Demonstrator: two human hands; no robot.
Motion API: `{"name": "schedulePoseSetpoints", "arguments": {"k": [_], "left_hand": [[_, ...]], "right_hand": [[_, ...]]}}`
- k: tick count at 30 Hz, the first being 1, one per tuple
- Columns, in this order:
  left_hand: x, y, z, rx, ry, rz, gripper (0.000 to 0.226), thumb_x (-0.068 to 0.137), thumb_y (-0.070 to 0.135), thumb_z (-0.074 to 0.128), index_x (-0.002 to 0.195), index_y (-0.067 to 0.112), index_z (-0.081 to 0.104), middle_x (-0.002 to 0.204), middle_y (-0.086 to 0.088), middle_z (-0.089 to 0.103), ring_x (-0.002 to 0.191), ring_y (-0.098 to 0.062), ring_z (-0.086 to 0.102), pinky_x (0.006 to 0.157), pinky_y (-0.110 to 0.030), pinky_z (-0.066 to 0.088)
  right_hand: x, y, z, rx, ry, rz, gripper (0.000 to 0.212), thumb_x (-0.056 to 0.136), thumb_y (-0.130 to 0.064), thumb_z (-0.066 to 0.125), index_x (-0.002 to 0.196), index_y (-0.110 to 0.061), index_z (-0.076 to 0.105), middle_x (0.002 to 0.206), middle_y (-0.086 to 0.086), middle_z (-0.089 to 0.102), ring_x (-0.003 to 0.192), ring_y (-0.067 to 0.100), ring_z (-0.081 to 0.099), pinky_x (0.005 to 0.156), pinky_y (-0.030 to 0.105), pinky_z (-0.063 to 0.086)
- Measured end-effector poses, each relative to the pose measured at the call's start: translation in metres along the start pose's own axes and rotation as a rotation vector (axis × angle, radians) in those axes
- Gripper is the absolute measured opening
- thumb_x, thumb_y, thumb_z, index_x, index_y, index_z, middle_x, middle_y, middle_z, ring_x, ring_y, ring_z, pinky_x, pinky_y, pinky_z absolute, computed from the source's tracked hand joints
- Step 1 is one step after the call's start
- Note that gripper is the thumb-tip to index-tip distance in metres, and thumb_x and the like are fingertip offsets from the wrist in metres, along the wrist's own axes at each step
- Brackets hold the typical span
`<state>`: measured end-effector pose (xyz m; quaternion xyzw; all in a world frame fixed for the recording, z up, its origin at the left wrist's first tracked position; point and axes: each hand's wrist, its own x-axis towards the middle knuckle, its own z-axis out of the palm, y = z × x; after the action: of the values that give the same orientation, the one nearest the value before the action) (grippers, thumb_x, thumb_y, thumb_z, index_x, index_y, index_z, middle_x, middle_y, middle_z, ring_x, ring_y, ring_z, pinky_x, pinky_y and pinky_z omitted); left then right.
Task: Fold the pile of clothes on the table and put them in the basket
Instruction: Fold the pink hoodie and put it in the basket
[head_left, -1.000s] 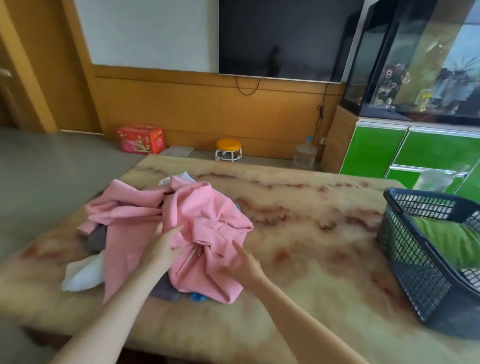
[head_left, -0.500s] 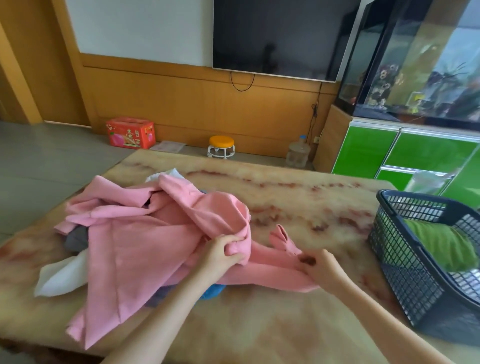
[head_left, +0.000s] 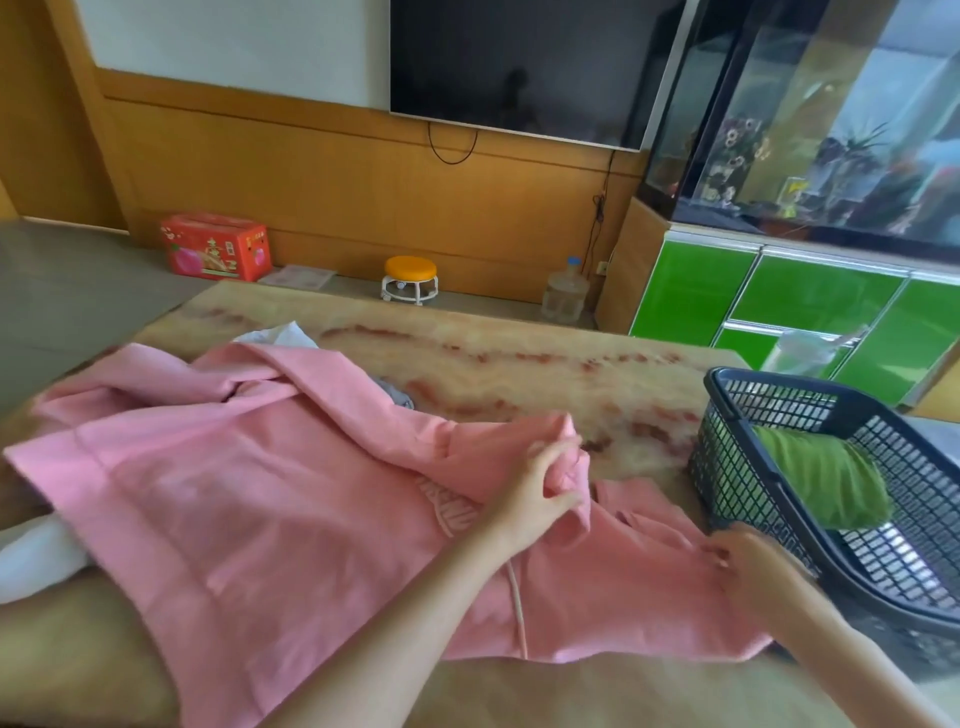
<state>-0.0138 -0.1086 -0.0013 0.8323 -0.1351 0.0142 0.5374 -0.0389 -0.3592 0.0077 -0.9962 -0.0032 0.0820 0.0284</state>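
- You are spreading the hoodie (head_left: 260, 493) flat for folding. It lies across the table (head_left: 519, 364), its right end just beside the basket (head_left: 727, 467).
- Your left hand (head_left: 530, 493) grips a bunch of cloth right of the hoodie's middle, fingers curled round it.
- Your right hand (head_left: 753, 566) pinches the near right edge, low by the basket.
- Next, probably: pull both ends taut and smooth it down before you fold.
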Motion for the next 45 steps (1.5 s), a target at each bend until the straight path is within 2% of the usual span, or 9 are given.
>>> {"name": "schedulePoseSetpoints", "arguments": {"k": [3, 9, 16, 21, 25, 30, 36, 40, 45], "left_hand": [[0.014, -0.013, -0.018, 0.120, 0.004, -0.073, 0.078, 0.087, 0.017, 0.065, 0.149, 0.021, 0.019, 0.157, 0.000, 0.010, 0.143, -0.013, 0.010, 0.102, -0.009, 0.007], [0.016, -0.058, -0.046, 0.204, -0.002, -0.230, 0.052, 0.087, 0.023, 0.065, 0.136, 0.020, 0.048, 0.136, -0.001, 0.048, 0.120, -0.016, 0.049, 0.092, -0.021, 0.041], [0.038, -0.088, -0.057, 0.216, 0.140, -0.084, 0.055, 0.086, 0.020, 0.067, 0.137, 0.020, 0.045, 0.134, 0.008, 0.045, 0.127, -0.008, 0.041, 0.098, -0.011, 0.027], [0.061, -0.098, -0.079, 0.366, 0.407, 0.181, 0.041, 0.081, 0.026, 0.056, 0.118, 0.009, 0.064, 0.122, 0.002, 0.057, 0.121, -0.020, 0.049, 0.106, -0.029, 0.032], [0.057, -0.099, -0.082, 0.485, 0.345, 0.125, 0.054, 0.076, 0.049, 0.040, 0.107, 0.016, 0.070, 0.104, -0.001, 0.068, 0.107, -0.018, 0.056, 0.097, -0.037, 0.040], [0.031, -0.096, -0.064, 0.500, 0.000, -0.137, 0.069, 0.060, 0.062, 0.034, 0.107, 0.027, 0.069, 0.107, 0.002, 0.065, 0.103, -0.018, 0.060, 0.092, -0.034, 0.044], [-0.019, -0.083, -0.066, 0.821, -0.031, 0.053, 0.077, 0.056, 0.078, 0.025, 0.100, 0.034, 0.070, 0.106, 0.011, 0.065, 0.107, -0.008, 0.057, 0.091, -0.012, 0.029], [-0.048, -0.068, -0.064, 0.794, -0.283, -0.280, 0.078, 0.067, 0.078, 0.046, 0.136, 0.042, 0.042, 0.146, 0.020, 0.033, 0.140, -0.005, 0.017, 0.108, -0.028, 0.013], [-0.055, -0.064, -0.069, 0.848, -0.198, -0.256, 0.056, 0.079, 0.055, 0.053, 0.133, 0.047, 0.042, 0.146, 0.014, 0.034, 0.140, -0.007, 0.018, 0.113, -0.039, 0.015]], "right_hand": [[0.009, -0.028, 0.001, 0.290, 0.086, -0.052, 0.055, 0.082, -0.028, 0.070, 0.132, -0.035, 0.047, 0.130, 0.001, 0.056, 0.114, 0.016, 0.054, 0.100, 0.031, 0.043], [0.061, -0.099, 0.027, 0.580, -0.026, -0.265, 0.112, 0.054, -0.052, 0.081, 0.145, -0.042, 0.017, 0.128, -0.006, 0.046, 0.111, 0.011, 0.050, 0.087, 0.024, 0.043], [0.122, -0.140, 0.017, 1.071, 0.032, 0.039, 0.006, 0.080, -0.003, 0.069, 0.076, -0.003, 0.063, 0.055, -0.004, 0.059, 0.040, -0.001, 0.052, 0.041, 0.020, 0.045], [0.228, -0.150, -0.051, 1.399, 0.098, 0.229, 0.041, 0.093, -0.030, 0.054, 0.129, -0.014, 0.042, 0.116, 0.014, 0.052, 0.079, 0.017, 0.055, 0.045, 0.016, 0.048], [0.256, -0.160, -0.050, 1.077, 0.084, -0.047, 0.088, 0.088, -0.018, 0.064, 0.151, -0.027, 0.003, 0.159, 0.004, -0.009, 0.141, 0.034, 0.020, 0.104, 0.051, 0.038], [0.190, -0.141, 0.010, 0.782, 0.043, -0.156, 0.045, 0.088, -0.020, 0.063, 0.131, -0.010, 0.053, 0.119, 0.009, 0.059, 0.099, 0.024, 0.060, 0.074, 0.025, 0.043], [0.083, -0.083, 0.051, 0.361, -0.009, -0.147, 0.054, 0.072, -0.037, 0.057, 0.124, -0.021, 0.054, 0.116, -0.003, 0.055, 0.110, 0.021, 0.054, 0.085, 0.030, 0.041], [0.064, -0.075, 0.047, 0.295, 0.027, -0.082, 0.042, 0.081, -0.027, 0.059, 0.121, -0.031, 0.049, 0.111, -0.005, 0.062, 0.098, 0.018, 0.058, 0.078, 0.030, 0.042], [0.082, -0.057, 0.015, 0.147, 0.402, -0.021, 0.033, 0.084, -0.008, 0.050, 0.114, -0.023, 0.052, 0.108, 0.002, 0.066, 0.091, 0.026, 0.063, 0.070, 0.032, 0.048]]}}
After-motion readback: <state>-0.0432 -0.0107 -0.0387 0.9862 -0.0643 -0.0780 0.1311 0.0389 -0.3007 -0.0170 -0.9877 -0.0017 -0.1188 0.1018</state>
